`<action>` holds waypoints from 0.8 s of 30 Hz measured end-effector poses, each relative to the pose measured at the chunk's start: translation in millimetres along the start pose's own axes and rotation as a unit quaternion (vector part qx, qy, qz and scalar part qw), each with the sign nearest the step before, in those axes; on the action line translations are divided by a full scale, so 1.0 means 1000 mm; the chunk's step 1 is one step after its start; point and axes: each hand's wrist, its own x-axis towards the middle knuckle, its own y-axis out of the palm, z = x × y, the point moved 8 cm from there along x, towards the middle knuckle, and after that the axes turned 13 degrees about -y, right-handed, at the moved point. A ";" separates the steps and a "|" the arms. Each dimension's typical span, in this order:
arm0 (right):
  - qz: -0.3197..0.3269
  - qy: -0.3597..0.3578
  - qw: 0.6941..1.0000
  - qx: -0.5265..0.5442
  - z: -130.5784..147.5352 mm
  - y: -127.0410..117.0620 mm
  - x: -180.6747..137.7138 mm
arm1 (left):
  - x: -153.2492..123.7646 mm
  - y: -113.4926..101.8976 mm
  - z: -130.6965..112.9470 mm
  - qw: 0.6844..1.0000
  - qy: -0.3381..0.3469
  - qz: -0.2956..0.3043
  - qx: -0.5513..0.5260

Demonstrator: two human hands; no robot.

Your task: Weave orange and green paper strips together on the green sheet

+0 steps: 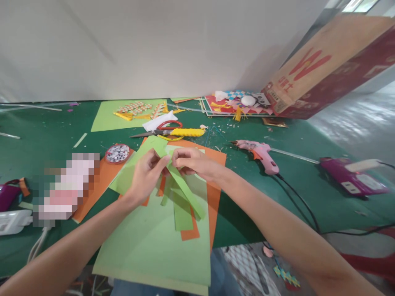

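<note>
My left hand (150,169) and my right hand (193,161) meet near the middle of the table, fingertips almost touching. Both pinch the upper end of a light green paper strip (187,192), whose free end slants down to the right. Beneath lie more cut pieces: a wider green strip (182,213) and an orange strip (190,234). Everything rests over a large pale green paper sheet (148,250), with an orange sheet (218,164) under it. Just beyond my hands are scissors (151,133) with red handles and a yellow-handled cutter (188,132).
A pink glue gun (259,154) lies at right, its cord trailing to the table edge. Farther right sits a purple power strip (352,176). At left are a round container (117,153) of small pieces and a blurred-out object (69,185). A paper bag (311,65) stands back right.
</note>
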 end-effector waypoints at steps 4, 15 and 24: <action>0.006 0.016 1.000 -0.005 -0.004 0.001 -0.001 | 0.004 -0.005 -0.003 0.999 0.006 -0.003 -0.031; 0.035 0.025 0.999 -0.016 -0.009 0.003 0.001 | 0.019 -0.036 -0.004 0.985 0.009 -0.069 -0.158; 0.071 0.026 0.994 -0.074 0.002 -0.007 -0.002 | 0.024 -0.066 -0.005 0.957 0.011 -0.175 -0.231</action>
